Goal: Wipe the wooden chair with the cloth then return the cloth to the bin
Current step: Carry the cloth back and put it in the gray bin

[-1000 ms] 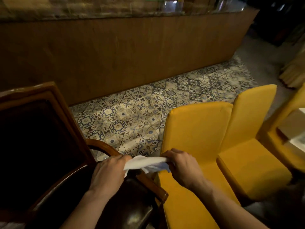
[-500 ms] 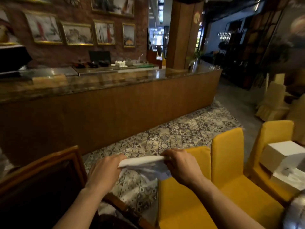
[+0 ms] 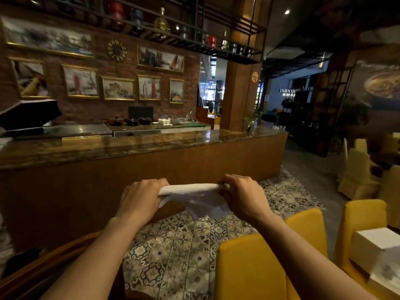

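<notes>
A white cloth (image 3: 195,194) is stretched between my two hands at chest height, its top edge rolled and a loose corner hanging down. My left hand (image 3: 141,197) grips its left end and my right hand (image 3: 243,194) grips its right end. The wooden chair (image 3: 36,271) shows only as a curved brown back rail at the lower left, below my left forearm. No bin is in view.
Yellow covered chairs (image 3: 255,263) stand at the lower right, one bearing white boxes (image 3: 376,245). A long wooden bar counter (image 3: 151,161) runs across ahead, over a patterned tile floor (image 3: 184,252). More covered chairs (image 3: 359,169) stand at the far right.
My view has tilted up from the chairs to the counter and wall. Both hands have risen with the cloth and pulled apart, stretching it wider.
</notes>
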{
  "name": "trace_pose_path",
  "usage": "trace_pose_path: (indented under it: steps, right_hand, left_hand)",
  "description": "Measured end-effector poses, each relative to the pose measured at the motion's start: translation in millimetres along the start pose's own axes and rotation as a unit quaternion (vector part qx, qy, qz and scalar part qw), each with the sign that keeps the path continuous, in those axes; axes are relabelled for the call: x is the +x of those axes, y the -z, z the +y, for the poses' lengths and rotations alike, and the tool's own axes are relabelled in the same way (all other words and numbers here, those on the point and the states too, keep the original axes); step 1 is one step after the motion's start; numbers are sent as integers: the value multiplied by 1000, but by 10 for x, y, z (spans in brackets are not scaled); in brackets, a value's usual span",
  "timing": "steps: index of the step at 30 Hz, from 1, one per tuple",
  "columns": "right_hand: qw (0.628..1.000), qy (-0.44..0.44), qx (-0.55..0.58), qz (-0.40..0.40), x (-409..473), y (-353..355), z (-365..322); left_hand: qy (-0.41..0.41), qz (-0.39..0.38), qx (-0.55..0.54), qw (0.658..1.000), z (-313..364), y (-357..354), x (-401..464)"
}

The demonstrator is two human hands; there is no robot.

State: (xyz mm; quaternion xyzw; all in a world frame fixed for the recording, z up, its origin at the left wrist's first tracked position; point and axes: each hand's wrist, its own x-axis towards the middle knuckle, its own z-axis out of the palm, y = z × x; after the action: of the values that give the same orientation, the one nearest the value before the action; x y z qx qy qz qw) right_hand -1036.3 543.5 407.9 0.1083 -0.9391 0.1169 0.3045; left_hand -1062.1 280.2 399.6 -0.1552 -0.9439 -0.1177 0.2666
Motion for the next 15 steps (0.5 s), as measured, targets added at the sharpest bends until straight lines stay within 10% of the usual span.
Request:
trace_pose_path:
  steps: [15]
  right_hand:
    - [967, 203, 149, -50, 346, -596, -1591]
  left_hand:
    - [191, -11, 149, 970, -972, 1144, -1289]
